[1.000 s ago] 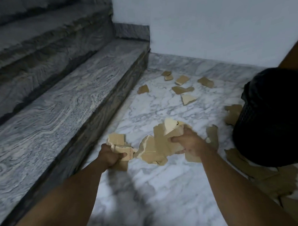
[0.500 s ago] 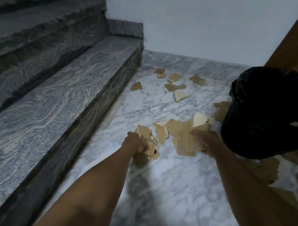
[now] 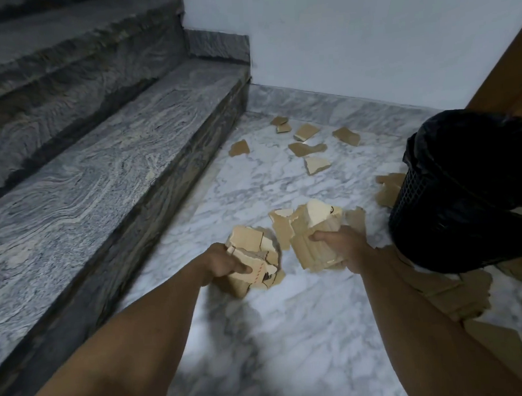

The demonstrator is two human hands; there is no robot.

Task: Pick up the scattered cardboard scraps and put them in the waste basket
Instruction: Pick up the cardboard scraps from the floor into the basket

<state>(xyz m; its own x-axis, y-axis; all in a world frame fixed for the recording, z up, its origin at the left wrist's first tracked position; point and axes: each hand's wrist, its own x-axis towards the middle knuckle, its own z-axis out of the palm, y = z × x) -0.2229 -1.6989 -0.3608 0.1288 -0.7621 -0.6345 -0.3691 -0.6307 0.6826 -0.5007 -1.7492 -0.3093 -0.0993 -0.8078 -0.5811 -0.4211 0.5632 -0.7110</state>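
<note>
Your left hand (image 3: 226, 263) and right hand (image 3: 342, 245) each grip a bundle of torn tan cardboard scraps (image 3: 312, 237) above the marble floor (image 3: 289, 331), beside the black waste basket (image 3: 462, 189).

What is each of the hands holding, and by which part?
The left hand grips a bundle of cardboard scraps by its near left side; the right hand grips a second stack by its near right side.

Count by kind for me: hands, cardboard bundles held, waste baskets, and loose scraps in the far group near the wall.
Hands: 2, left hand, right hand
Held cardboard bundles: 2
Waste basket: 1
Far scraps: 7
Total: 12
</note>
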